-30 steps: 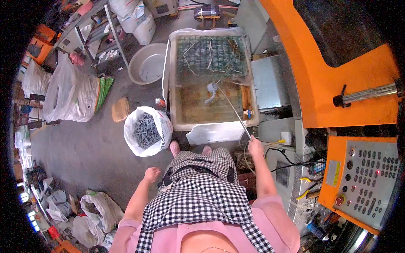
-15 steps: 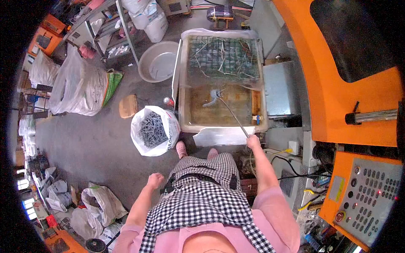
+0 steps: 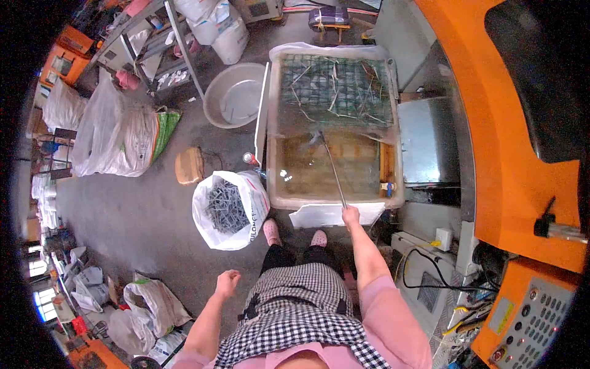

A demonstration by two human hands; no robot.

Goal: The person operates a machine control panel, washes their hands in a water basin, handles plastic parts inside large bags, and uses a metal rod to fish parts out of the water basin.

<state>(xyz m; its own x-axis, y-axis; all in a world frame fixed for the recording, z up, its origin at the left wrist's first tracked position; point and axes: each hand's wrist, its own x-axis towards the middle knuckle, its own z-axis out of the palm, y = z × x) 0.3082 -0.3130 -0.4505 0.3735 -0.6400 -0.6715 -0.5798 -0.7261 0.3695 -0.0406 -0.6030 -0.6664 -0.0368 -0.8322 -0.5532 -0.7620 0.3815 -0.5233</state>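
Observation:
My right hand point(image 3: 350, 216) is closed round the near end of a long thin rod point(image 3: 335, 172). The rod slants forward over a water-filled tub point(image 3: 398, 166). Its far tip meets the brownish water near a pale, blurred patch; what is at the tip I cannot make out. Beyond it, a green mesh point(image 3: 362, 92) with pale sticks across it covers the far half of the tub. My left hand point(image 3: 228, 284) hangs free at my side, fingers curled in, with nothing visible in them. Nearest to it stands a white sack point(image 3: 252, 240) of small grey plastic pieces point(image 3: 227, 207).
A round grey basin point(image 3: 212, 114) and a wooden stool point(image 3: 188, 166) stand left of the tub, with a red can point(image 3: 249, 158) beside it. A white board point(image 3: 338, 215) leans at the tub's front. On the right is an orange machine point(image 3: 522, 184) with a button panel point(image 3: 541, 320).
My right hand has moved left, and the rod stands steeper across the tub. The pale patch at its tip looks smaller. White specks now show in the water at left. The view has shifted slightly.

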